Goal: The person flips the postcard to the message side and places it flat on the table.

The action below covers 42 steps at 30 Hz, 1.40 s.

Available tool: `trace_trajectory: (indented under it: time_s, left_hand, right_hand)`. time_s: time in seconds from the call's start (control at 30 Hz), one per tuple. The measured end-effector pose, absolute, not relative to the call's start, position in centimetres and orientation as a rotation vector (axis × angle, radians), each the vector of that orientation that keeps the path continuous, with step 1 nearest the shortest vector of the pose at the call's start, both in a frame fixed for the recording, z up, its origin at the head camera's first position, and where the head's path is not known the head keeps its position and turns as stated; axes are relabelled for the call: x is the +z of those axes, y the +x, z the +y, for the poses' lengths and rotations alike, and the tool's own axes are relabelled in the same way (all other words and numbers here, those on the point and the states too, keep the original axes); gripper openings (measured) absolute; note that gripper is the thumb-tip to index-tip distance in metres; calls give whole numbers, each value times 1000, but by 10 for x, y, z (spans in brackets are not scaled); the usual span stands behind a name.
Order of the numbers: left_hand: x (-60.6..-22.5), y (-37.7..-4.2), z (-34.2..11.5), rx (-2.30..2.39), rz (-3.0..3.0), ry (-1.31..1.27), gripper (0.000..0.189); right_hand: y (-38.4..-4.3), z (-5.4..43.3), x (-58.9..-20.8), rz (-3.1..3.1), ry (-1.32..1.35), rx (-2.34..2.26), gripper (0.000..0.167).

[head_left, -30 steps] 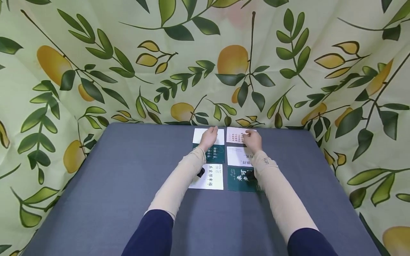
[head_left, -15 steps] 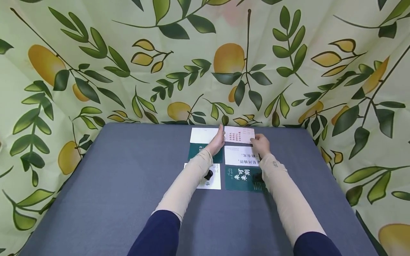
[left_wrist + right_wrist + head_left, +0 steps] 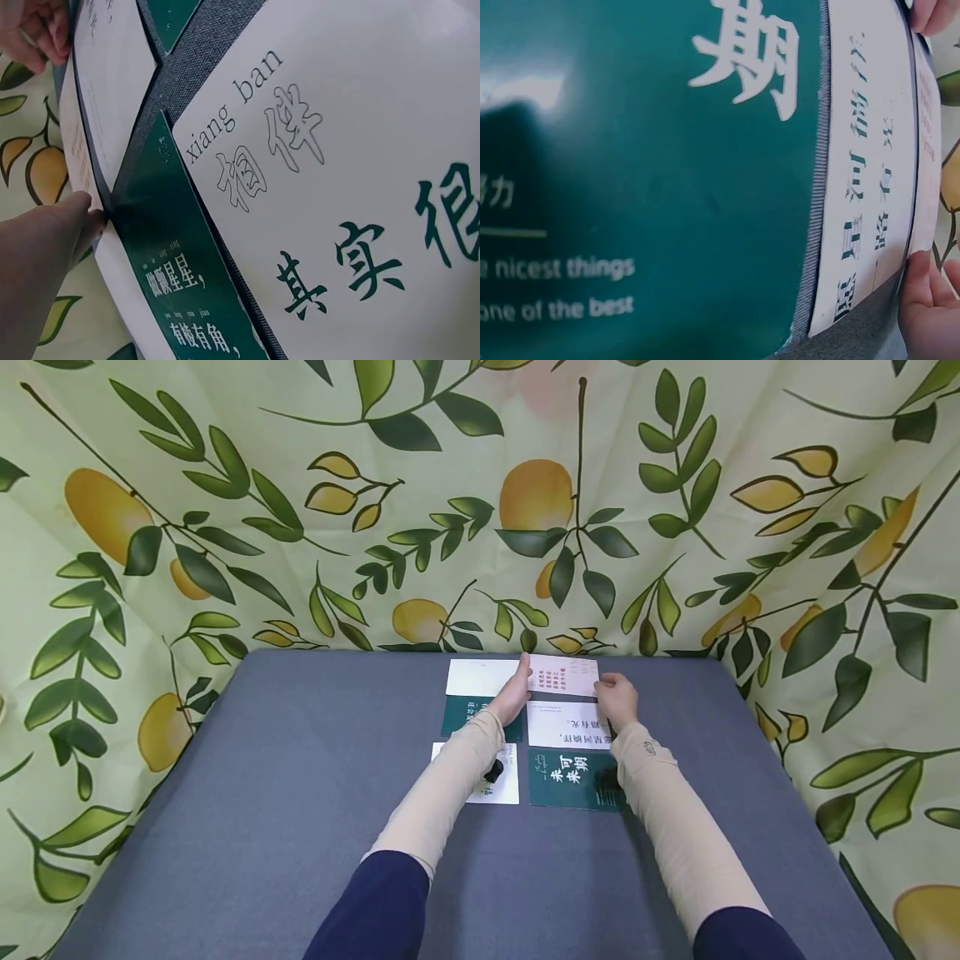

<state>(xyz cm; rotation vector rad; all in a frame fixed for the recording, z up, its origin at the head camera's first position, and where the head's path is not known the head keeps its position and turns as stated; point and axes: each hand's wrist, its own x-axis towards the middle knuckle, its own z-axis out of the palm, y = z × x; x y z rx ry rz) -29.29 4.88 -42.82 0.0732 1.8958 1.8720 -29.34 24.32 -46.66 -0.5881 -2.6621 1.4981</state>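
Note:
A pink card [image 3: 562, 676] with red writing lies at the far end of the right column of cards. My left hand [image 3: 513, 693] is at its left edge, fingers mostly straight and fingertips touching the edge. At the opposite edge, my right hand [image 3: 617, 700] pinches the card's near right corner between thumb and curled fingers. The right wrist view shows this thumb [image 3: 918, 279] against the corner. Just nearer lies a white card [image 3: 568, 725] with dark writing, then a green card [image 3: 572, 779]. My left forearm hides parts of the left column.
The left column holds a blank white card [image 3: 480, 677], a green card [image 3: 459, 714] and a white card [image 3: 506, 787] with green writing. All lie on a grey cloth-covered table [image 3: 300, 793]. A leaf-and-fruit printed curtain [image 3: 450, 460] hangs around the table.
My left hand has moved right from the blank white card to the pink card's left edge. My right hand has shifted right and nearer, from the pink card's face to its right corner.

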Motion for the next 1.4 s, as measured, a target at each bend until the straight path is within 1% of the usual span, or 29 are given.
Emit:
trace_trajectory:
  time_s: [0.07,0.17,0.37,0.57,0.83,1.13,1.27,1.4]
  left_hand:
    - [-424,-291,47,1913,1860,71,65]
    - [-428,-296,46,1972,1809,75,64]
    - [-446,-307,54,2005,1791,65,71]
    - [-446,-309,56,2052,1721,8,72]
    - [-436,-308,55,2051,1739,-44,74]
    - [-425,-305,56,1938,1974,7,69]
    - [-423,-302,54,1901,2060,47,65]
    - [-423,-300,51,1871,2137,120,62]
  right_hand:
    - [-293,243,-465,-2638,-614,1533,44]
    - [-292,242,-461,-2594,-661,1591,45]
    - [-290,246,-456,-2550,-771,1627,46]
    - [-293,248,-457,-2556,-830,1581,47]
    - [-290,244,-450,-2548,-792,1560,46]
    - [-289,234,-437,-2488,-714,1565,47]
    - [-288,234,-437,-2485,-685,1580,51]
    - [-285,234,-436,-2496,-628,1586,60]
